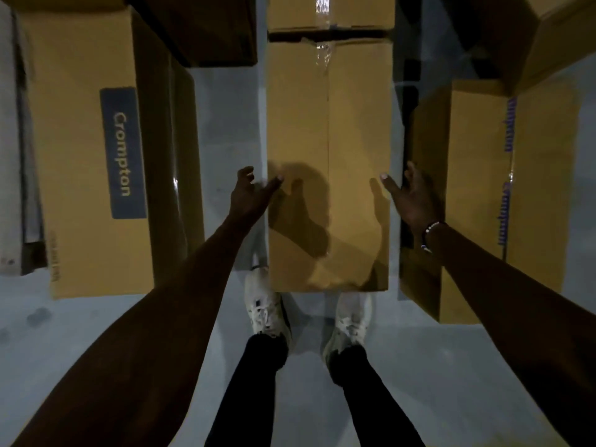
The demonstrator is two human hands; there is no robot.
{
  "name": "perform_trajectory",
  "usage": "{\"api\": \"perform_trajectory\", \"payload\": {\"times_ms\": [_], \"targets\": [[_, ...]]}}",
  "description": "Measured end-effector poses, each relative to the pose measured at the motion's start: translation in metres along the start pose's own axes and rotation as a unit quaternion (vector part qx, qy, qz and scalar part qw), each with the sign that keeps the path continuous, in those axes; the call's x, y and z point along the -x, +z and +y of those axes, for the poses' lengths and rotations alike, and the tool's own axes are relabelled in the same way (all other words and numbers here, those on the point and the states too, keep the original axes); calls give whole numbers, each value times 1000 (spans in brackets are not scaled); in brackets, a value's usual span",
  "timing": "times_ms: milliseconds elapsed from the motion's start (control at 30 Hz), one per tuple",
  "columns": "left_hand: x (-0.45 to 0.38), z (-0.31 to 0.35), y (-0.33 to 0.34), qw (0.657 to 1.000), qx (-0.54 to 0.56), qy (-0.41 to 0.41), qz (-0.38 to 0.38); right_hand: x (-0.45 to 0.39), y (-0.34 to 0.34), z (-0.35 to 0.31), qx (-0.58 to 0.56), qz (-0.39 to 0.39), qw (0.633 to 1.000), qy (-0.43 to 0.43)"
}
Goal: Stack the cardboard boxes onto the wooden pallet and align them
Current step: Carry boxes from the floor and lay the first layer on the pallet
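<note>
Hands, left (250, 196) and right (411, 198), flank long matte cardboard box (329, 162).

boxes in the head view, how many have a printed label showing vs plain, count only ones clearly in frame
Labelled cardboard boxes: 2, the Crompton box on the left and the box with purple print on the right.
Plain cardboard boxes: 3, the center box between the hands, the box beyond it, and the top right box.
Total: 5. Dark shapes at upper left are too dim to count.
</note>
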State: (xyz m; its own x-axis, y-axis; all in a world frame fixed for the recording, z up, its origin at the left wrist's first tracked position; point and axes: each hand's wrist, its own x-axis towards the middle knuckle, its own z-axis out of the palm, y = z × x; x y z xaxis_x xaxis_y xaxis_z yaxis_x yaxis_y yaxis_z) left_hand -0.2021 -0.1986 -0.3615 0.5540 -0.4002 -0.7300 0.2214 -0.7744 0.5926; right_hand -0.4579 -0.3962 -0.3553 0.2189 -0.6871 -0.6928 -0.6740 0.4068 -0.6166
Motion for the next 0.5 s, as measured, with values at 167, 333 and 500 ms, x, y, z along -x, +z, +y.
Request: {"api": "perform_trajectory", "payload": {"times_ms": [167, 333, 500], "targets": [[-40, -20, 27, 998, 28, -2, -49, -36, 24, 23, -30, -6, 999, 22], [-40, -21, 35, 998, 14, 37, -58, -33, 34, 29, -44, -33, 998, 9], [-14, -2, 28, 998, 4, 48, -41, -1, 20, 16, -63, -45, 997, -8]]}}
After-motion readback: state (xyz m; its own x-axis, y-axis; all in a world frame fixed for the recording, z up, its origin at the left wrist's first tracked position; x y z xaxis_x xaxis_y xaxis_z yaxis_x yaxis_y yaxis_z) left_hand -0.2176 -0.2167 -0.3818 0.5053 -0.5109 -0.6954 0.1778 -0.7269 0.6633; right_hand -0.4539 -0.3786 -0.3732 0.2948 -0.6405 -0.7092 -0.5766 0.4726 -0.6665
